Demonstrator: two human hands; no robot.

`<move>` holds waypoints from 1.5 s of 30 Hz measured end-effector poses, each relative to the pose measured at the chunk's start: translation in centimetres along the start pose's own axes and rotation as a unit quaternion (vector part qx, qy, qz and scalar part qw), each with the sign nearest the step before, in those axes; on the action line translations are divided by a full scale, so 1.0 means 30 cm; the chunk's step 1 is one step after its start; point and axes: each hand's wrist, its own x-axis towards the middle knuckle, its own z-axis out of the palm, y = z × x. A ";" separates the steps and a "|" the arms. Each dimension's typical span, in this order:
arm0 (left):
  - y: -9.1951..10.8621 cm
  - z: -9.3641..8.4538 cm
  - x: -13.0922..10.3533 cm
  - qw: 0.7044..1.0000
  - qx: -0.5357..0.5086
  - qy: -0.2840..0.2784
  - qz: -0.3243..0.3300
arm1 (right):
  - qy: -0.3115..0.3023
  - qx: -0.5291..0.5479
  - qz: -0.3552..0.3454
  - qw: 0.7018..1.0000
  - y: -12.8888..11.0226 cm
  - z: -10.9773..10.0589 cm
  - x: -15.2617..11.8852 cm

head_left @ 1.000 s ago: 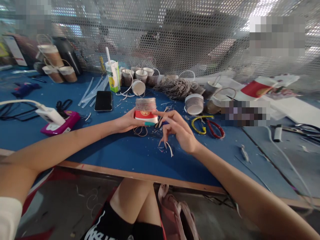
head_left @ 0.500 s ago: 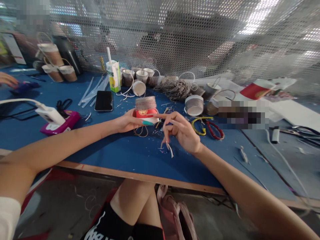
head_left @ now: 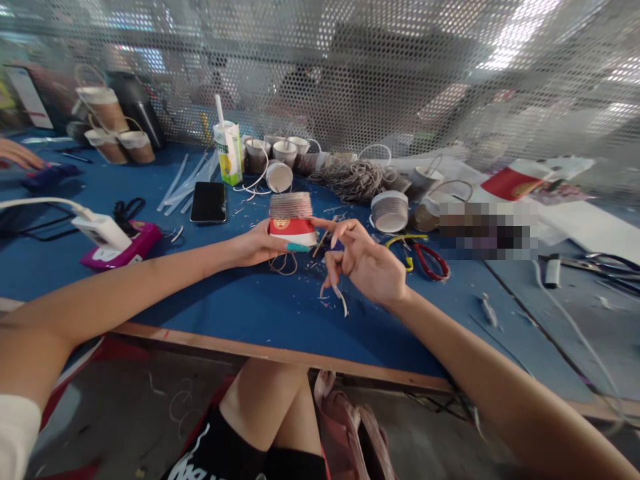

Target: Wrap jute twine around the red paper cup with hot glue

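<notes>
My left hand (head_left: 254,245) is wrapped around a red and white paper cup (head_left: 295,231) with grey-brown cord (head_left: 291,205) coiled round its upper part. The cup is held just above the blue table, and the thumb with its teal nail lies along the lower white part. My right hand (head_left: 367,263) is beside it, palm partly turned up and fingers apart. Its index fingertip touches the cup's right side, near the lower edge of the cord. A thin white strip (head_left: 342,303) shows below the curled fingers, apparently on the table.
Several cord-wrapped cups (head_left: 285,153) and a tangle of cord (head_left: 353,179) lie along the mesh partition. A phone (head_left: 209,203), drink carton (head_left: 229,153), purple power strip (head_left: 123,244) and red-handled tool (head_left: 431,261) surround the hands. Another person's hand (head_left: 19,155) is at far left.
The cup has turned slightly in my left hand, so its gold emblem sits further left and more white shows. My right index finger has drawn back from across its front to its right edge.
</notes>
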 end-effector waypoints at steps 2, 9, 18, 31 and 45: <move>0.002 -0.004 -0.002 1.000 -0.007 0.004 -0.012 | 0.027 0.006 0.002 1.000 -0.003 -0.009 0.005; 0.012 -0.007 0.000 0.998 -0.059 0.003 -0.009 | 0.211 -0.031 -0.026 0.977 0.028 -0.035 0.015; 0.006 -0.014 0.004 0.998 -0.036 -0.051 -0.001 | 0.036 -0.071 -0.017 0.997 0.002 0.026 -0.013; -0.002 -0.042 0.011 0.991 -0.040 -0.125 -0.020 | -0.052 -0.058 0.047 0.996 0.002 0.030 -0.012; 0.013 -0.039 -0.001 0.992 -0.076 -0.098 -0.032 | 0.124 -0.020 -0.021 0.992 -0.008 -0.002 0.003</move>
